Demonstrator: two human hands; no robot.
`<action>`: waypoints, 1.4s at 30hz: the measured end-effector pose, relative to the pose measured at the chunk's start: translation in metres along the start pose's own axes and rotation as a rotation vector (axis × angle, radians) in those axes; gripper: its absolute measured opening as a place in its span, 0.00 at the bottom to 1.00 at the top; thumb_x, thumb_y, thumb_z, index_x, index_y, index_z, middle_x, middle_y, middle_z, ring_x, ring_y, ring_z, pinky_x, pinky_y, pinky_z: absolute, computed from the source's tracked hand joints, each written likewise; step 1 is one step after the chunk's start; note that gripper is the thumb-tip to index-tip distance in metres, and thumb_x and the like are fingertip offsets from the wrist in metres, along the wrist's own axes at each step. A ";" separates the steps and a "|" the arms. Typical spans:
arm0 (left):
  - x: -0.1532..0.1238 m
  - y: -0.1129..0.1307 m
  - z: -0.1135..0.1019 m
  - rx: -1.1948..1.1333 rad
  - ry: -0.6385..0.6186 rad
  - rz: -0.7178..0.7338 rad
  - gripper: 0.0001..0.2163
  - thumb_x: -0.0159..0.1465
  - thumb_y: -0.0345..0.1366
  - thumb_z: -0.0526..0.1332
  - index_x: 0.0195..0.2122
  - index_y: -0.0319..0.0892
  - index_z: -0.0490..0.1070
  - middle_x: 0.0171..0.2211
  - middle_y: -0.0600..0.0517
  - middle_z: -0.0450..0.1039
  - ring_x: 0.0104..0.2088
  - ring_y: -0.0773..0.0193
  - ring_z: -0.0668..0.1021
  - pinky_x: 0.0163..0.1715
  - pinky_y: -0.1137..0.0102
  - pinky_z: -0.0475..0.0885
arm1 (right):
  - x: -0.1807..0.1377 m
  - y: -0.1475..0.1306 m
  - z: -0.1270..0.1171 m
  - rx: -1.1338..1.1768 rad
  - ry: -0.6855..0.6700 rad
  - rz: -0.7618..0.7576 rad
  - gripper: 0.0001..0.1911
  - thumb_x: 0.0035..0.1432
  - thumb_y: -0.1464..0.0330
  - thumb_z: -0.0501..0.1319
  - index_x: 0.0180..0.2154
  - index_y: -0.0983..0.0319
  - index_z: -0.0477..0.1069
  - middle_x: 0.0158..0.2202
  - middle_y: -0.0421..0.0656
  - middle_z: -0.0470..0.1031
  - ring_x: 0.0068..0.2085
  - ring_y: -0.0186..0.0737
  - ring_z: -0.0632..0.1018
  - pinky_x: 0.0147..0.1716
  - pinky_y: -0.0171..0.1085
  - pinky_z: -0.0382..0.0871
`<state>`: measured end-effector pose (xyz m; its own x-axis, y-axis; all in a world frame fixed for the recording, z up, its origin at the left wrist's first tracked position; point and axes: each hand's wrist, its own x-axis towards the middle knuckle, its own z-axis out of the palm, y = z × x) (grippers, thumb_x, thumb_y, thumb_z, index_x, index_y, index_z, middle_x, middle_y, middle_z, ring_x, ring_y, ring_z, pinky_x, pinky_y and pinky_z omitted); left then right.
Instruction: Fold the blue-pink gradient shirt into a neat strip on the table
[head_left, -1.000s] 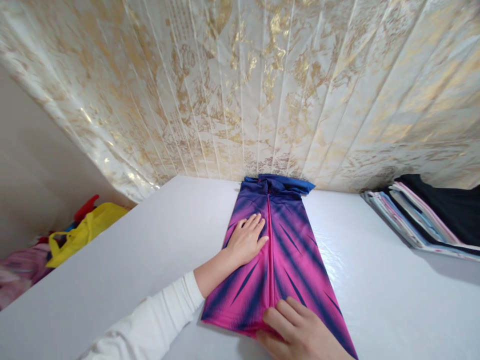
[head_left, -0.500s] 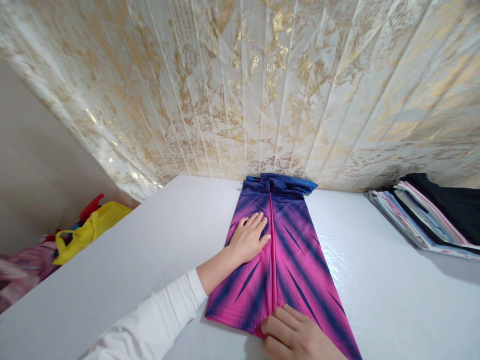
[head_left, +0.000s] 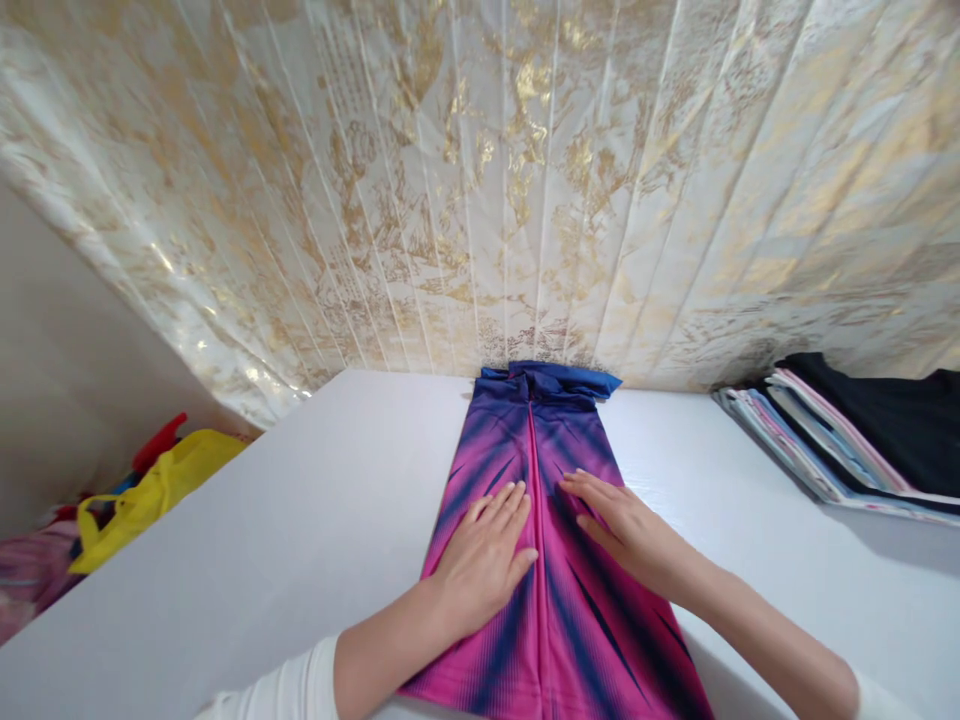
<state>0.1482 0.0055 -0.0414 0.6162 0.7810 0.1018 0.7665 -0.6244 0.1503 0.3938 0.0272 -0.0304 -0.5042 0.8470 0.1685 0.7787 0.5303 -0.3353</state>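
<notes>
The shirt (head_left: 556, 610), pink with dark blue streaks, lies directly under the fingers of both hands, its folded length running from beyond the fingertips back past the wrists to the bottom of the view. The left hand (head_left: 484, 560) rests palm down on the left part of the shirt, its fingers stretched out almost straight and close together, the thumb spread away from them with its tip just beside the bright pink line (head_left: 534, 470) down the middle; it grips nothing. The right hand (head_left: 626, 525) is over the right part, its fingers extended, slightly bent and pointing in toward that line, the thumb apart below them; they have hold of nothing, and whether the whole palm presses on the cloth cannot be told. The pink line passes between the two sets of fingers. Ahead of the fingertips, the far end of the shirt is a bunched blue bundle (head_left: 562, 382) near the foot of a white and gold curtain (head_left: 480, 200). The white table (head_left: 360, 480) spreads out to either side of the fingers. Well to the right of the right fingers is a stack of folded clothes (head_left: 814, 455) with a black top (head_left: 892, 425) uppermost. Far left of the left fingers, past the table edge, lies a yellow bag (head_left: 161, 490), with a red thing (head_left: 160, 441) just beyond it.
</notes>
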 end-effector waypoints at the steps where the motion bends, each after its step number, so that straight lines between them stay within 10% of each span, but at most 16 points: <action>1: -0.001 0.001 0.002 0.004 0.003 -0.003 0.27 0.73 0.46 0.48 0.69 0.37 0.50 0.69 0.44 0.49 0.68 0.55 0.55 0.65 0.55 0.56 | 0.011 0.005 0.005 -0.042 -0.014 0.018 0.24 0.67 0.66 0.49 0.62 0.62 0.62 0.65 0.52 0.63 0.66 0.50 0.63 0.59 0.54 0.64; 10: -0.003 0.000 -0.005 -0.043 -0.040 -0.020 0.30 0.72 0.53 0.45 0.70 0.41 0.48 0.70 0.45 0.46 0.69 0.52 0.52 0.65 0.52 0.55 | 0.068 0.001 0.033 -0.169 0.007 0.032 0.28 0.69 0.59 0.51 0.66 0.62 0.57 0.69 0.51 0.52 0.69 0.51 0.53 0.63 0.55 0.56; 20: 0.025 -0.023 -0.007 -0.013 -0.053 -0.055 0.28 0.73 0.47 0.49 0.70 0.39 0.47 0.70 0.45 0.43 0.69 0.52 0.50 0.65 0.50 0.56 | 0.025 0.022 0.039 -0.259 0.082 0.109 0.33 0.68 0.50 0.49 0.67 0.59 0.54 0.69 0.48 0.53 0.69 0.50 0.53 0.64 0.54 0.55; 42: -0.035 0.026 -0.002 -0.042 0.021 0.177 0.31 0.72 0.41 0.52 0.71 0.46 0.36 0.70 0.48 0.46 0.69 0.55 0.55 0.64 0.54 0.59 | -0.073 -0.030 0.013 -0.144 -0.026 -0.008 0.33 0.67 0.54 0.53 0.68 0.58 0.50 0.70 0.49 0.51 0.69 0.50 0.54 0.64 0.57 0.55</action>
<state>0.1461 -0.0382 -0.0394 0.7365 0.6595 0.1506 0.6381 -0.7512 0.1689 0.4027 -0.0509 -0.0449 -0.5187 0.8423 0.1462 0.8191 0.5387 -0.1973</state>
